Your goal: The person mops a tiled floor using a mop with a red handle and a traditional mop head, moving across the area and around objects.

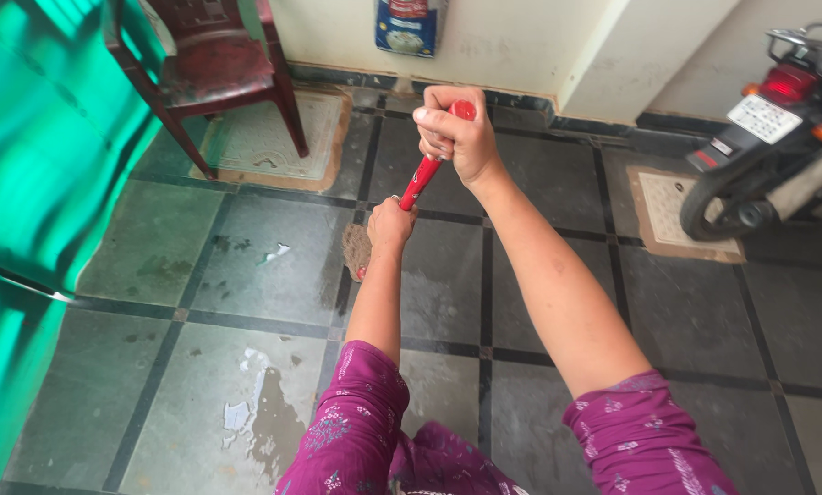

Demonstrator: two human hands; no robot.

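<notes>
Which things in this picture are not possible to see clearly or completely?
Head view:
- Broom head: mostly hidden behind the left hand and forearm.
- Red handle: its top is covered by the right hand.
- Motorbike: cut off by the right edge; only the rear shows.
- Chair: its back is cut off by the top edge.
- Green sheet: blurred, it hides what is behind it.

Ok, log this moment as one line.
right hand: grips broom handle top | left hand: grips handle lower | broom head: on wet tiled floor
</notes>
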